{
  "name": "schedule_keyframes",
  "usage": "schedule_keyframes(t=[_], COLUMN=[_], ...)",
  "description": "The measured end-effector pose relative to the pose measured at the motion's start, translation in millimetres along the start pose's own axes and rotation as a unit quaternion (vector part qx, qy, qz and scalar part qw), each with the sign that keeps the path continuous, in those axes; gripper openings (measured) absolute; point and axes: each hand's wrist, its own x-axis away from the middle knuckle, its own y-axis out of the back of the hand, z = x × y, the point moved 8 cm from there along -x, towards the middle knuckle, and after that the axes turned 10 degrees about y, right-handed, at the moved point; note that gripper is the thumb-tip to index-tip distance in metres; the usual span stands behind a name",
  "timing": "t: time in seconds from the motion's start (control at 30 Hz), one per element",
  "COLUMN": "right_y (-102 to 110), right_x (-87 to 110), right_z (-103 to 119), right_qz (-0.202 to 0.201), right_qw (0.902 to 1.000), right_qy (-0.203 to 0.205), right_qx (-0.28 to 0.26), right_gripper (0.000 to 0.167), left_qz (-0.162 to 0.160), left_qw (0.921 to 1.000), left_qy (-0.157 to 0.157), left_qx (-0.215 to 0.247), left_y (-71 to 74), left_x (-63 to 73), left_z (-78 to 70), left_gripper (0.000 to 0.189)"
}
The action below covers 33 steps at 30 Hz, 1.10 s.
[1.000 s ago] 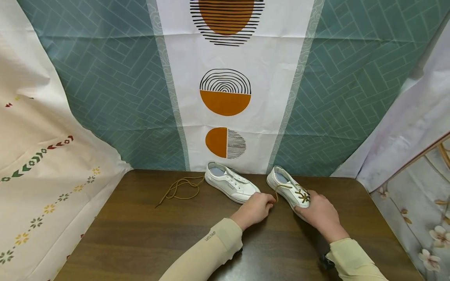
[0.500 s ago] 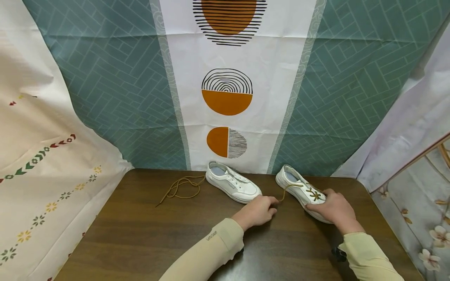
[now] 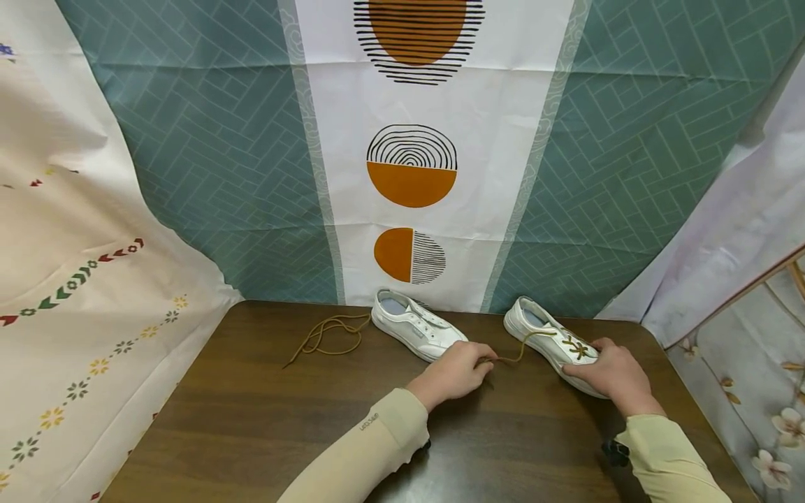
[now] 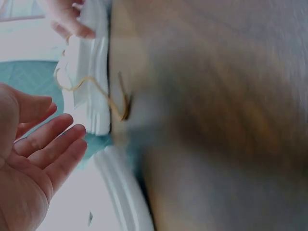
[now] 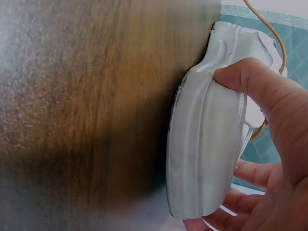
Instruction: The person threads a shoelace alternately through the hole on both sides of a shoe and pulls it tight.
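laced shoe [image 3: 560,353] moved rightward, toe [image 3: 590,388] in right hand [image 3: 619,374]

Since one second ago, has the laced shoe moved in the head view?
Yes: the laced shoe has shifted to the right, closer to the table's right edge.

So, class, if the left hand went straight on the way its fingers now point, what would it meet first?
Most likely the loose brown lace just ahead of the left hand, with the laced white shoe beyond it. Depth is unclear, so the fingers may be touching the lace.
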Motion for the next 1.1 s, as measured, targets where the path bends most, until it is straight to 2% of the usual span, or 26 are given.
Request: schedule_keyframes(t=[0.1,0.23,0.3,0.37,0.43,0.5,0.57,0.63,0.7,0.8,0.97,1.1], right_y=[-0.2,-3.1,-1.1,3.5,9.2,10.9,4.9,-10.2,-29.8,-57.2,-88.1,-103.9], right_x=[0.8,3.3,4.2,4.4,2.9,0.0,-3.8,-9.8,-16.1,-25.3,-39.2,-45.9], right_z=[1.0,9.6,19.1,34.5,57.1,86.3,119.5,153.5,183.1,211.7,223.6,224.0], right_qz=[0.007,0.02,0.012,-0.017,-0.07,-0.12,-0.141,-0.123,-0.087,-0.045,-0.013,-0.004], right_qw=[1.0,0.9997,0.9999,0.9998,0.9976,0.992,0.9866,0.9842,0.9824,0.9796,0.9805,0.9806], right_qy=[0.003,0.002,-0.004,-0.008,0.006,0.039,0.08,0.124,0.159,0.186,0.179,0.18], right_qx=[-0.002,-0.012,-0.009,-0.005,-0.001,-0.004,-0.013,-0.03,-0.045,-0.061,-0.08,-0.077], right_gripper=[0.105,0.111,0.115,0.113,0.104,0.093,0.086,0.084,0.086,0.092,0.1,0.098], left_qz=[-0.024,-0.059,-0.086,-0.114,-0.143,-0.169,-0.188,-0.201,-0.207,-0.204,-0.19,-0.175], left_qw=[0.9996,0.9969,0.9939,0.9894,0.9842,0.9786,0.9737,0.9691,0.965,0.961,0.9531,0.9439], left_qy=[0.011,0.045,0.063,0.083,0.098,0.111,0.125,0.141,0.161,0.187,0.235,0.277], left_qx=[0.013,0.023,0.029,0.036,0.038,0.037,0.029,0.02,0.013,0.005,-0.015,-0.039], left_y=[17.0,41.4,54.5,67.4,78.8,88.6,94.7,98.6,100.8,101.6,105.6,111.1], left_x=[3.6,14.2,20.6,27.9,35.1,42.1,48.3,53.8,59.0,65.3,75.9,83.8], left_z=[8.2,28.1,39.4,51.0,62.2,72.2,81.8,91.3,100.9,114.2,139.4,164.5], left_gripper=[0.021,0.021,0.022,0.022,0.022,0.022,0.023,0.023,0.023,0.024,0.034,0.047])
